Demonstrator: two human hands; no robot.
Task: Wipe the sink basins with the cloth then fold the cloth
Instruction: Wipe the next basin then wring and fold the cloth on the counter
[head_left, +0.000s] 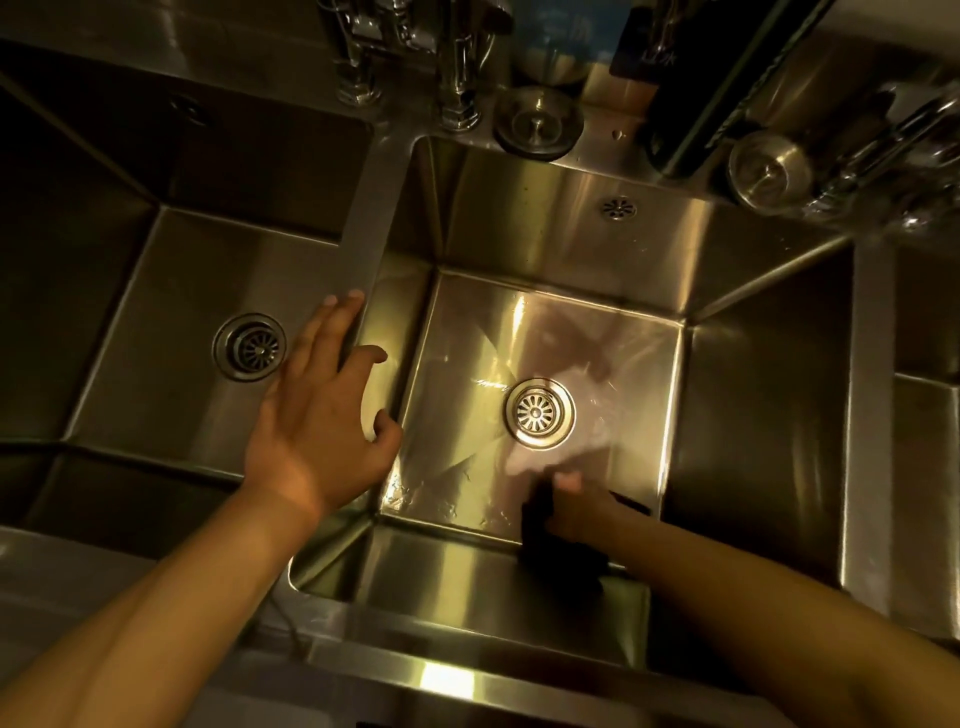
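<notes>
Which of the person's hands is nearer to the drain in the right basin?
The right hand, holding the dark cloth on the basin floor just in front of that drain. The left hand rests farther off, on the divider between the basins.

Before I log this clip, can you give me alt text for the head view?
The right hand presses a dark cloth into the near edge of the right stainless steel sink basin, beside its round drain. The left hand rests open on the steel divider between basins.

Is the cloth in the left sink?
No, the dark cloth is in the right sink, pressed down by the right hand.
</notes>
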